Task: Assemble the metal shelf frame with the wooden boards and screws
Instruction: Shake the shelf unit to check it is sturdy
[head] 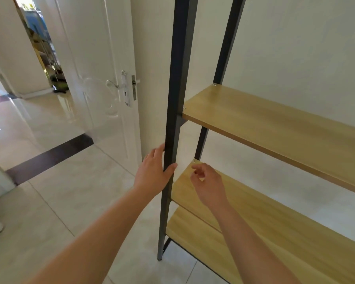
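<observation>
1. The metal shelf frame [173, 128] is standing upright on the tiled floor [74, 193], near a white door [103, 83] and backing onto a pale wall [295, 48]. Three wooden boards are already sitting in it: the upper board [275, 121], the middle board [244, 203] and the lowest board [223, 242].
2. The left hand [152, 173] is gripping the front upright, thumb wrapping across its near face and fingers reaching around the far side.
3. The right hand [207, 181] is hovering over the back corner of the middle board, fingers loosely curling, thumb and forefinger nearly meeting; whether they are pinching a screw I cannot tell.
4. A small bright screw head [193, 161] is showing at that corner, and others are showing at the upper board's corners.
5. Judging by looks, the frame is stiff but tall and narrow, so it is probably tipping easily; the painted tube likely feels smooth and slick.
6. Holding the upright at about waist level, as the left hand is doing, seems the soundest place to steady it.
7. The boards look rigid and light, their laminate edges liable to chipping.
</observation>
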